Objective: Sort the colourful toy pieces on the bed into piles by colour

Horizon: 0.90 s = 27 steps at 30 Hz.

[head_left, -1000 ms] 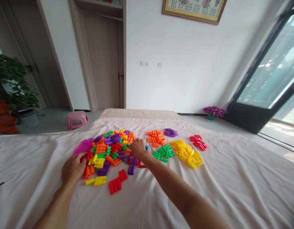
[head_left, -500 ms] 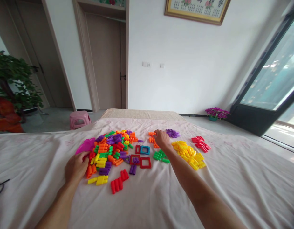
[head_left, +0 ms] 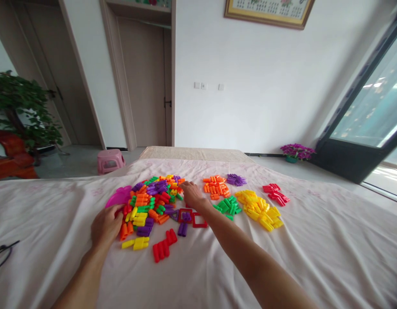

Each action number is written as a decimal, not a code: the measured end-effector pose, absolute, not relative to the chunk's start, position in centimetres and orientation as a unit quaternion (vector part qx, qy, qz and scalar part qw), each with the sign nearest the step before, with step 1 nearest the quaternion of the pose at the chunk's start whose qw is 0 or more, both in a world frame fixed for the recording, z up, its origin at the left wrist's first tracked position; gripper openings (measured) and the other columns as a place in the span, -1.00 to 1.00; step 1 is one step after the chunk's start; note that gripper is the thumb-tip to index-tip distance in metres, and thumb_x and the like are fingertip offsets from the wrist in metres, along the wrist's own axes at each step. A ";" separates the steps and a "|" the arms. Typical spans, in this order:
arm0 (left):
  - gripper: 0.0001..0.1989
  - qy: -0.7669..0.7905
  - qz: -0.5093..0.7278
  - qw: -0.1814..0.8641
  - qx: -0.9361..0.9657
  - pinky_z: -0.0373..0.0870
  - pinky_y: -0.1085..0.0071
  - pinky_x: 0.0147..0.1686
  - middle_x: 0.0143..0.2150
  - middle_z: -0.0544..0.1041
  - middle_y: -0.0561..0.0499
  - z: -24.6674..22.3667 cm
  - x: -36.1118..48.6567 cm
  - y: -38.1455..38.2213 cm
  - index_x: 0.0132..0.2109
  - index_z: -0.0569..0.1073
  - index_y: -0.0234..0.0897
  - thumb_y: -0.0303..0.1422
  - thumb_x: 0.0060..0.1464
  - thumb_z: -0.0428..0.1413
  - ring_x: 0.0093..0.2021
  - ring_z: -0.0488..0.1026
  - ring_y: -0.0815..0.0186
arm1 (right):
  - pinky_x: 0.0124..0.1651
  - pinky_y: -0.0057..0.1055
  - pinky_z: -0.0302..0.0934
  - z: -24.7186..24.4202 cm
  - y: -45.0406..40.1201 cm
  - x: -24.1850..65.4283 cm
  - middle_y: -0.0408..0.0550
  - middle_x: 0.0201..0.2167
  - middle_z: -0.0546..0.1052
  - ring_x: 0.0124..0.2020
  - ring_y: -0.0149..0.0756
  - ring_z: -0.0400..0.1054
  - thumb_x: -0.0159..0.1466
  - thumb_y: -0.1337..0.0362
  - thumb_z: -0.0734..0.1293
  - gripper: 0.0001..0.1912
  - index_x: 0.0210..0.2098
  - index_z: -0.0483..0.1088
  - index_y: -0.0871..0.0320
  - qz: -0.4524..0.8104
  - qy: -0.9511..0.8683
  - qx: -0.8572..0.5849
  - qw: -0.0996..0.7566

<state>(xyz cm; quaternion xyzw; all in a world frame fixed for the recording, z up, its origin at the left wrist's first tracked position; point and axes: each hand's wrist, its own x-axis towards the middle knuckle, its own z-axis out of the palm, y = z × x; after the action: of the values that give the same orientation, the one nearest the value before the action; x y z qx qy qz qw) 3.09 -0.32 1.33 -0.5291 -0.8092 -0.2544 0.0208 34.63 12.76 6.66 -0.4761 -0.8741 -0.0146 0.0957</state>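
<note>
Orange group point(head_left: 216, 189) lies uncovered again, since the right hand point(head_left: 192, 195), whose grip I cannot tell, has returned to the mixed pile point(head_left: 152, 201).

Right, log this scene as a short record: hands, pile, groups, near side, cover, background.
Left hand: at left edge of mixed pile, near magenta item; grip unclear
Right hand: at the pile's right edge; grip unclear
Pile colours: orange, purple, yellow, green, red
Groups, right: orange pieces, purple pieces, green pieces, yellow pieces, red pieces
Near side: yellow blocks, red blocks
Cover: pale cloth
Background: pink stool, flowers
</note>
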 end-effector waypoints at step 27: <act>-0.57 -0.804 -0.250 0.031 -0.539 0.37 0.34 -0.12 0.05 0.60 -0.09 1.4 3.1 -0.4 0.08 0.55 -0.21 -0.28 0.22 -0.09 0.00 0.51 0.14 | 0.00 -0.31 0.15 10.3 14.9 45.2 0.13 0.03 0.54 0.07 -0.10 0.37 0.43 0.18 0.18 -0.66 0.08 0.45 0.14 -0.050 -0.725 -0.677 0.117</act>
<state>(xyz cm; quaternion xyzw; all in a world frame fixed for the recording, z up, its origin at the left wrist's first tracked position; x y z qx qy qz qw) 3.15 -0.42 1.40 -0.5391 -0.8035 -0.2504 0.0313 45.16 14.86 10.34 -0.6765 -0.7253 -0.0499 0.1173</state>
